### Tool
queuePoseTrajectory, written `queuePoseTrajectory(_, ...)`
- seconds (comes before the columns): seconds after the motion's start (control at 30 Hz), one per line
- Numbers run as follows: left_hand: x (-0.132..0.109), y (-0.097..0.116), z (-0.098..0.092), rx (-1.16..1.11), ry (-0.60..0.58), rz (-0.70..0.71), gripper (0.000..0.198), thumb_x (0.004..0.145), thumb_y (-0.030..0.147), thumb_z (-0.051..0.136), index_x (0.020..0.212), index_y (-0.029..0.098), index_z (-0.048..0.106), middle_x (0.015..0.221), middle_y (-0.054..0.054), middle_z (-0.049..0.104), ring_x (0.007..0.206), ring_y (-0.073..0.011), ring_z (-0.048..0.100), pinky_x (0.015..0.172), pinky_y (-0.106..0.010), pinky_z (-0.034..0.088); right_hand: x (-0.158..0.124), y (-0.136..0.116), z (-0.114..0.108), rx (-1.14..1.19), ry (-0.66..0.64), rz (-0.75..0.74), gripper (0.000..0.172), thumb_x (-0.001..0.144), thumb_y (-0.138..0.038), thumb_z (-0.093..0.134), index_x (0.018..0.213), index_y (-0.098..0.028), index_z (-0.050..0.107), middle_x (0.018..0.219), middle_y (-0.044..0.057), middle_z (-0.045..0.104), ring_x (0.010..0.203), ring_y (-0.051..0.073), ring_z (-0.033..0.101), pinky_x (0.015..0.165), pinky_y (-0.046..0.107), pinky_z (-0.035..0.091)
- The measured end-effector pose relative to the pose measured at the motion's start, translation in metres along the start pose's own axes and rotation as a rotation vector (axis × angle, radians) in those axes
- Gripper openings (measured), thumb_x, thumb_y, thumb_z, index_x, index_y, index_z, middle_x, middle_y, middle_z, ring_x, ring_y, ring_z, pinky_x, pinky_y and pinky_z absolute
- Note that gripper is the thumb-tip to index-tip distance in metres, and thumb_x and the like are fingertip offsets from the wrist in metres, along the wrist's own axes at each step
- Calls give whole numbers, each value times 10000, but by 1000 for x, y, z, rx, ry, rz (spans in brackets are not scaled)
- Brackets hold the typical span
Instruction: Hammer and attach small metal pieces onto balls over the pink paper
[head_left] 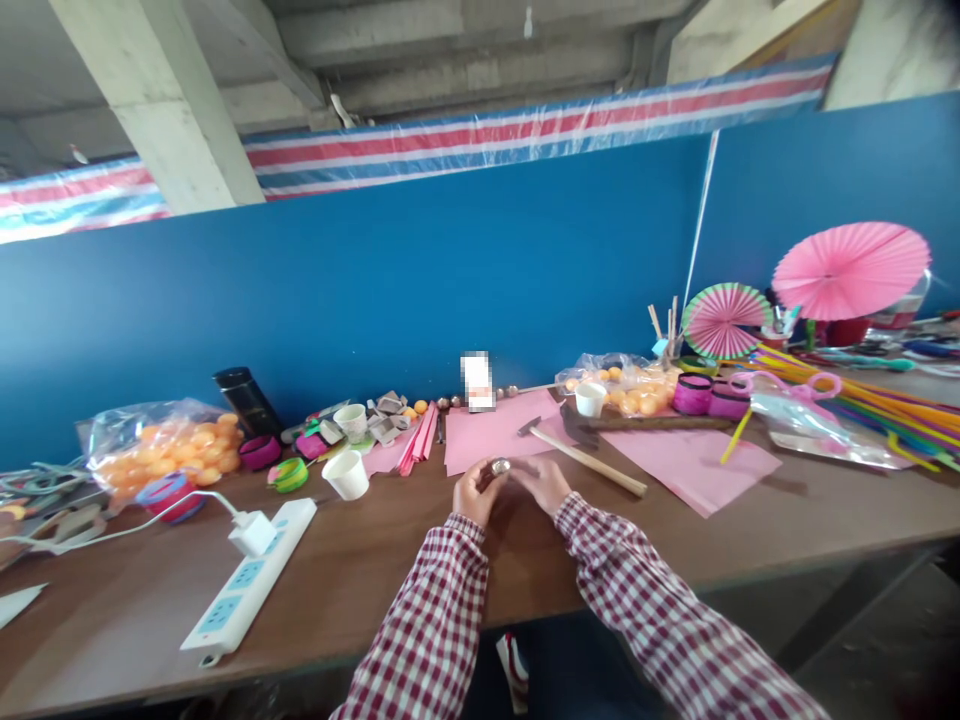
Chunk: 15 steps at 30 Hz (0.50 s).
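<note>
Small metal piece (500, 466) sits between both hands over the table (360, 560), left hand (472, 494) and right hand (545, 484) each pinching it at the fingertips, hammer (592, 462) just right.

You had nothing in front of you that could be read. The small white card (477, 382) standing against the blue wall was blurred over, so whatever was printed on it stayed hidden. The white power strip (247, 585) and the black flask (244, 400) showed no lettering you could make out, and the small metal piece (500, 466) you held was too small to show any mark.
</note>
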<state>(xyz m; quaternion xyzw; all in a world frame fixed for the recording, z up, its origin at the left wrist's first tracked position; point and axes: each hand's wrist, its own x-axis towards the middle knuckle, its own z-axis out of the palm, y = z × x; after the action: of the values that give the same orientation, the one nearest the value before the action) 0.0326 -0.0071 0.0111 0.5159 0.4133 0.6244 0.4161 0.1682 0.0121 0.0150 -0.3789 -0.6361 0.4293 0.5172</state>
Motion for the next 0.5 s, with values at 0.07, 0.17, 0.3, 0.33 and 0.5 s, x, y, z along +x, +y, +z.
queuePoseTrajectory(0.07,0,1,0,-9,1,-3,378,580,213,668,933,117,570,936,-92,641,879,-189,589,848,-347,431,0,1,1,4,10,-9,335,642,-354,600,901,-143,622,905,67,647,863,203,583,805,336,443)
queuePoseTrajectory(0.17,0,3,0,-6,-8,8,374,584,242,667,923,117,572,934,-96,641,877,-185,589,843,-334,434,0,0,2,-2,15,-16,338,648,-345,596,918,-143,612,903,68,645,850,195,587,782,326,453)
queuePoseTrajectory(0.3,0,3,-1,-7,12,1,341,597,277,655,885,115,575,888,-95,649,851,-188,596,797,-329,459,-2,-3,4,-52,24,-57,314,662,-339,583,909,-147,609,889,62,646,835,185,589,760,314,461)
queuePoseTrajectory(0.33,-1,3,-1,-12,17,-5,338,596,281,656,878,114,574,876,-95,650,840,-188,599,784,-328,465,-3,-3,4,-64,25,-73,305,670,-337,575,907,-149,608,885,61,646,829,181,590,758,312,462)
queuePoseTrajectory(0.5,0,0,-2,-64,27,-39,344,593,296,654,870,109,573,846,-95,650,798,-178,606,747,-315,480,-7,-7,9,-136,-1,-144,265,729,-305,505,933,-160,591,873,52,643,790,158,596,738,292,469)
